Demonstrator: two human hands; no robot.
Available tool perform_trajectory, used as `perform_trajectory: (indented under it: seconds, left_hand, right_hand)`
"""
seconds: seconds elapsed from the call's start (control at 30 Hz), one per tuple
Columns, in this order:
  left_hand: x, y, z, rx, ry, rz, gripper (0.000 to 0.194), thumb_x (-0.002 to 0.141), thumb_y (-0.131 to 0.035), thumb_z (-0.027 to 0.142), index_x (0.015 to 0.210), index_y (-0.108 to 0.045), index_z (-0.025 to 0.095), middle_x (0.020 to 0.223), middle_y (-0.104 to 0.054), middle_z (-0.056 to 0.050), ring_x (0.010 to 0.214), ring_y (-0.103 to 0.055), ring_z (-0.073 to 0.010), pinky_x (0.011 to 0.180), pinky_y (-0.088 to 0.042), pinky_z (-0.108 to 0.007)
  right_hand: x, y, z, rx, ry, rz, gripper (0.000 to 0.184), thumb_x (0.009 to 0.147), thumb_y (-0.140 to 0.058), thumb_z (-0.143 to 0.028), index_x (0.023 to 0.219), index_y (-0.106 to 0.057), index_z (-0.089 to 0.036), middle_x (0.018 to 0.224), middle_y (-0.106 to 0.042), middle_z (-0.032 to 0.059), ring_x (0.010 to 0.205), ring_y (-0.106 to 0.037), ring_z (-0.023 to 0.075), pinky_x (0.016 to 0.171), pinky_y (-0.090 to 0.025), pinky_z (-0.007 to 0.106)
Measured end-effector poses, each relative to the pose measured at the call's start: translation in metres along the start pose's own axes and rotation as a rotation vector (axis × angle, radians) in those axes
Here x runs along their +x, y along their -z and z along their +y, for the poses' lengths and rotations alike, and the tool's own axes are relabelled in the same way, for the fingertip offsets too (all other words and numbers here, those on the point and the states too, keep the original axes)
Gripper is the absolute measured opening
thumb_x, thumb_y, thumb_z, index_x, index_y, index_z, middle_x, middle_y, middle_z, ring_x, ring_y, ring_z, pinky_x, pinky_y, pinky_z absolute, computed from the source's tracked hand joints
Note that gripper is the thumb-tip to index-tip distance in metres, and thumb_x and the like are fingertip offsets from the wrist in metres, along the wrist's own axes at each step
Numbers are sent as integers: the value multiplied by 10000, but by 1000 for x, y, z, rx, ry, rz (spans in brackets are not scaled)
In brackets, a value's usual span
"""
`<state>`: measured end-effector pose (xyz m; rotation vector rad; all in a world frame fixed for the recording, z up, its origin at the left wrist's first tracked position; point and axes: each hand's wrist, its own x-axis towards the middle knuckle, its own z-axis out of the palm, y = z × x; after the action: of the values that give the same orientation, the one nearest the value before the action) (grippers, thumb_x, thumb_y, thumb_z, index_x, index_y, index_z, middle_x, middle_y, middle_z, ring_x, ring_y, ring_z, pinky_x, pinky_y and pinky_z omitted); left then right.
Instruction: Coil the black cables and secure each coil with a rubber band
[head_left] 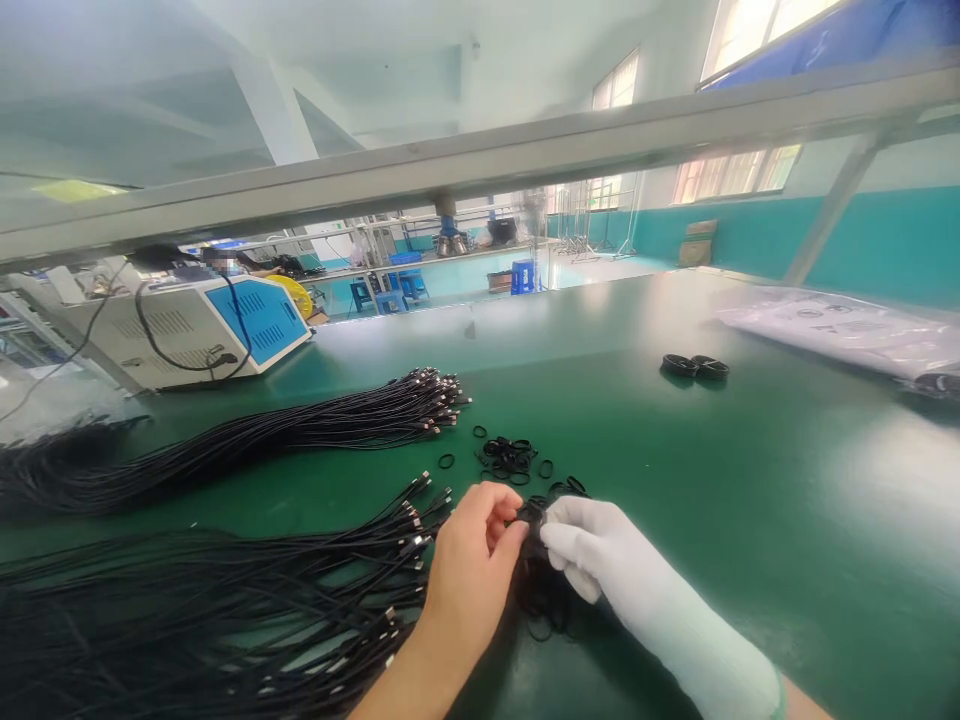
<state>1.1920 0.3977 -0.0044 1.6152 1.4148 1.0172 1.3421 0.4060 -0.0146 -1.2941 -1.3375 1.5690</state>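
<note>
At six o'clock, our bare left hand (476, 560) curls, thumb and fingers nearly meeting on a small black item we cannot make out. Facing it, our right hand in a white knit glove (592, 545) has its fingers bent and drawn together at the same item. Thin, smooth black rings (510, 456) lie heaped just beyond our fingertips. Slender black cables with metal-tipped plugs (360, 415) stretch toward nine o'clock over the glossy green tabletop (600, 420); two round black coils (694, 367) sit near two o'clock.
</note>
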Motion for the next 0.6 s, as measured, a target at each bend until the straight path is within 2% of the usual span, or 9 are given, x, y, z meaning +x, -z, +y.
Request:
perform_trajectory:
  seconds: [0.07,0.13,0.23,0.33,0.4,0.47,0.53,0.6]
  left_hand:
    - [-5,0,4,105,-69,-18,83,804,-530,220,778,-609,219,785,-591,15,729,-514,-132,675,-383,-235]
    - [-9,-1,6,90,-25,-99,116,815,-522,242,733,-597,209,726,-584,24,697,-504,-126,647,-374,-224]
    - [-6,1,5,-55,53,-150,124,790,-546,243,681,-543,186,650,-523,36,648,-457,-113,604,-351,-211]
    - [4,15,1,-273,78,-66,144,796,-528,273,687,-517,180,636,-485,35,644,-443,-112,631,-360,-216]
    - [11,30,1,-342,75,61,167,798,-525,316,700,-512,181,649,-490,30,648,-449,-117,653,-370,-228]
    - [14,41,3,-279,59,123,181,785,-543,342,697,-518,186,646,-492,31,641,-450,-121,642,-365,-228]
    - [15,45,7,-84,37,69,159,762,-569,322,680,-543,189,631,-508,31,622,-457,-123,605,-348,-222]
    - [17,41,8,222,-13,-43,117,753,-570,289,679,-597,203,653,-569,23,628,-489,-134,588,-335,-226]
  right_hand:
    - [-1,2,-1,-13,10,-12,156,680,-459,-265,554,-432,-177,309,-348,-75,321,-294,58,409,-215,197]
    - [-3,4,-2,-36,35,-29,148,694,-460,-260,575,-444,-173,321,-364,-74,331,-306,57,424,-235,199]
    - [-5,4,-5,-34,53,-78,134,670,-465,-271,581,-436,-174,354,-392,-68,337,-316,59,422,-231,206]
    - [-6,8,-7,6,67,-123,144,634,-463,-295,562,-413,-181,374,-393,-63,338,-308,63,416,-220,219]
    - [-7,13,-7,-44,87,-65,132,661,-438,-278,573,-407,-184,370,-367,-67,364,-302,70,447,-249,226]
    - [-6,17,-8,-182,113,60,130,715,-414,-250,603,-404,-186,412,-365,-64,417,-314,81,483,-268,229]
    - [-5,19,-7,-375,155,184,146,762,-414,-251,630,-411,-189,498,-401,-48,486,-358,99,508,-282,229]
    - [-3,18,-4,-594,203,297,168,798,-422,-277,653,-448,-196,592,-465,-26,567,-427,124,543,-308,238]
